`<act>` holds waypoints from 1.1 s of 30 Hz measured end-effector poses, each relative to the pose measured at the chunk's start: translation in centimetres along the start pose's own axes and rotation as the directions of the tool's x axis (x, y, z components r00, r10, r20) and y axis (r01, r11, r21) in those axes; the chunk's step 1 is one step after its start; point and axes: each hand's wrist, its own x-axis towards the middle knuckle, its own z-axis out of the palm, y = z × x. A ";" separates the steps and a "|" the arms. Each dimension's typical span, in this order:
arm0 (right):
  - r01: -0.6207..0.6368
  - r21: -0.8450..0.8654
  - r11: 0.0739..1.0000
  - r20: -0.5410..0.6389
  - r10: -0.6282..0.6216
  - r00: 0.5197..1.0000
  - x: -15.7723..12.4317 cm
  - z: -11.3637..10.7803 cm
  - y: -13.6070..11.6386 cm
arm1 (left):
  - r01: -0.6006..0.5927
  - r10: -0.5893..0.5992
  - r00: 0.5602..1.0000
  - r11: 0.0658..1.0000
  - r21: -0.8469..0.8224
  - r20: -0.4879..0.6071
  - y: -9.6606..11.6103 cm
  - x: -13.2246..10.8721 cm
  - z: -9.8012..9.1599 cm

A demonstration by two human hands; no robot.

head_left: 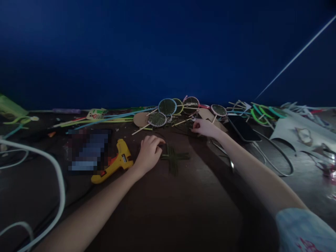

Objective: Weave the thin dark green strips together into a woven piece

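Note:
My left hand point(148, 153) rests curled on the dark table, its fingertips pressing the left edge of a cross of woven green strips point(173, 158). My right hand point(205, 127) reaches further back, its fingers pinched over dark green strips point(185, 130) lying in front of a heap of small round woven fans on sticks point(168, 110). What the fingers hold is too dark to make out. A yellow glue gun point(116, 162) lies just left of my left hand.
A blurred-out device point(88, 149) lies left of the glue gun. A dark phone point(243, 128) with a cable lies at the right, beside cut grey paper point(296, 134). White cables point(52, 168) loop at the far left. Coloured straws and sticks point(105, 120) line the back edge.

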 end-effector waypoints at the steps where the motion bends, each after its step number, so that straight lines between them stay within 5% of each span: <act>1: -0.004 0.021 1.000 -0.004 0.004 1.000 -0.1 -0.1 0.1 | -0.004 0.004 1.000 1.000 0.002 -0.004 0.0 0.0 0.0; 11: 0.030 0.328 0.944 0.082 -0.061 0.995 -2.1 -1.9 -1.5 | 0.025 -0.025 1.000 0.999 -0.037 -0.005 -0.2 0.3 0.1; 16: 0.007 0.561 0.828 0.280 -0.198 0.939 -3.5 -1.5 -3.7 | 0.070 -0.081 0.995 0.980 -0.187 -0.053 -0.6 0.3 0.0; 25: 0.030 0.534 0.845 0.460 -0.320 0.828 -4.5 0.0 -5.8 | 0.071 -0.090 0.995 0.945 -0.318 -0.044 0.2 0.4 -1.1; 33: 0.073 0.486 0.871 0.484 -0.338 0.807 -4.8 0.3 -6.6 | 0.047 -0.036 0.998 0.974 -0.221 0.054 0.5 0.4 -0.9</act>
